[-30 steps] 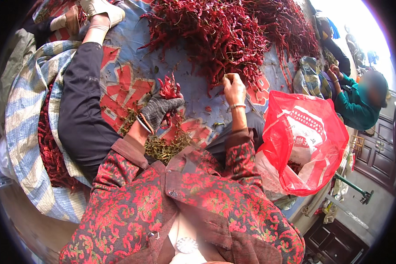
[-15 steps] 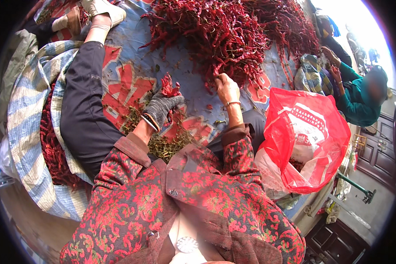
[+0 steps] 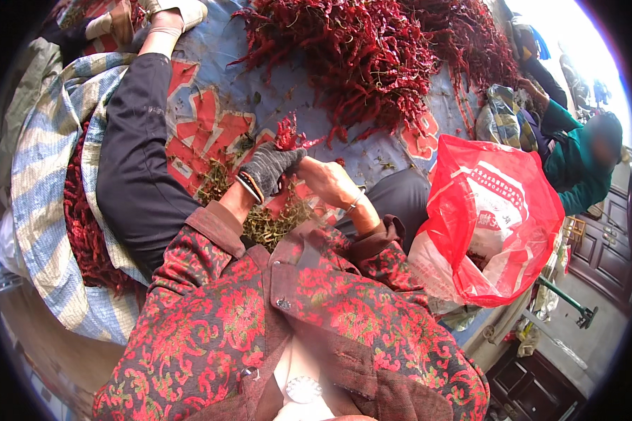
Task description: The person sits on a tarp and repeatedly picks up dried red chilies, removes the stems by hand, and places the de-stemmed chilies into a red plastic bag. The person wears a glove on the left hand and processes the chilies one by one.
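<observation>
My left hand (image 3: 270, 170), in a grey knitted glove, is closed around a small bunch of dried red chilies (image 3: 289, 133) that stick up above the fingers. Against it, from the right, comes my bare right hand (image 3: 328, 182), its fingers drawn together at the glove's edge. The fingertips are partly hidden there, so what they pinch cannot be made out. Beyond both hands rises a large heap of dried red chilies (image 3: 361, 59). Below them, between my legs, lies a pile of dry greenish stems (image 3: 277, 221).
A red plastic bag (image 3: 448, 217) stands open to the right of my knee. On my left, a blue-and-white woven sack (image 3: 42, 203) holds more chilies (image 3: 88, 231). The blue tarp (image 3: 221, 52) has red printed shapes. A person in green (image 3: 569, 161) sits at far right.
My right hand has left the edge of the chili heap and come left and nearer to meet my gloved hand. The left hand still holds its bunch.
</observation>
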Tool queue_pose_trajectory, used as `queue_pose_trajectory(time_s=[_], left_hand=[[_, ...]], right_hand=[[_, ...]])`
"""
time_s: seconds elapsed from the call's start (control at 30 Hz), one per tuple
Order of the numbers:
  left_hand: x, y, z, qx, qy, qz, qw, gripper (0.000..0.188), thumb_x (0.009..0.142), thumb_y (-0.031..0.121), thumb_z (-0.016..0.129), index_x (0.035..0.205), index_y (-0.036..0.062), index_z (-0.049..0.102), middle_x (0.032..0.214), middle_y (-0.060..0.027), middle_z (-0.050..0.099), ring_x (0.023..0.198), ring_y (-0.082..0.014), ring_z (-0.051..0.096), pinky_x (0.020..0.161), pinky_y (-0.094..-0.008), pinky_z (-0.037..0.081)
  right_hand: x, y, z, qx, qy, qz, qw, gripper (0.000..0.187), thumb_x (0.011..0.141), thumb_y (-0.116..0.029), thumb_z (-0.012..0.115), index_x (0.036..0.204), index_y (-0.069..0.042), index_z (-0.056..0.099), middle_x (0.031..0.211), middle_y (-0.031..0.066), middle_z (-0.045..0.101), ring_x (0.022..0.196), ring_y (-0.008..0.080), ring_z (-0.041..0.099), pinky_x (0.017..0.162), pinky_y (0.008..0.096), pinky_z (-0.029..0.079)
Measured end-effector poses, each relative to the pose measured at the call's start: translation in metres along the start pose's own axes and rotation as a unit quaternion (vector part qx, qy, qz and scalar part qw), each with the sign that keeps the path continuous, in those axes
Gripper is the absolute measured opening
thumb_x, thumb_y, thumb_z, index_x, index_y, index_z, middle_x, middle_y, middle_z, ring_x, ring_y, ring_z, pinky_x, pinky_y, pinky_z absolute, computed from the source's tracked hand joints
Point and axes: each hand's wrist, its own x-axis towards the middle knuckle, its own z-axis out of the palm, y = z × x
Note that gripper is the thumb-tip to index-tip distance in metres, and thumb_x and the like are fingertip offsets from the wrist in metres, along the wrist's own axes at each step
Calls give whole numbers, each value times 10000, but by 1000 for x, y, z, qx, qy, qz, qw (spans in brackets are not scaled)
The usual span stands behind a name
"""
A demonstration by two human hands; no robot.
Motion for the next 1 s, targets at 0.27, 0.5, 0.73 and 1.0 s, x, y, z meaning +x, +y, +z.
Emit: queue_pose_trajectory(time_s=[0.27,0.5,0.73,1.0], left_hand=[[27,-5,-16,-71,122,75,987,91,816,139,685,863,109,613,648,32,573,506,-86,510,451,-243,405],[20,-2,-10,-107,85,58,989,147,819,149,688,906,33,660,788,-39,660,678,-143,634,597,-273,521],[18,-3,-13,-94,44,52,993,160,834,150,667,942,34,654,848,-37,662,745,-141,633,708,-296,539],[2,3,-1,-89,-37,87,992,171,794,96,692,956,100,639,778,16,620,666,-82,562,587,-231,457]], right_hand=[[-29,-17,-3,-315,-136,62,937,250,759,-195,604,1001,-187,667,899,42,646,849,266,612,750,403,502],[49,83,-42,-406,205,249,855,243,799,-328,651,840,-89,625,842,99,648,859,310,597,737,424,491],[37,63,-48,-194,256,251,913,240,822,-307,619,832,-67,616,805,165,658,781,350,635,694,437,501],[6,-4,-3,120,130,177,968,178,852,-171,638,907,-7,597,714,101,652,627,160,618,607,291,495]])
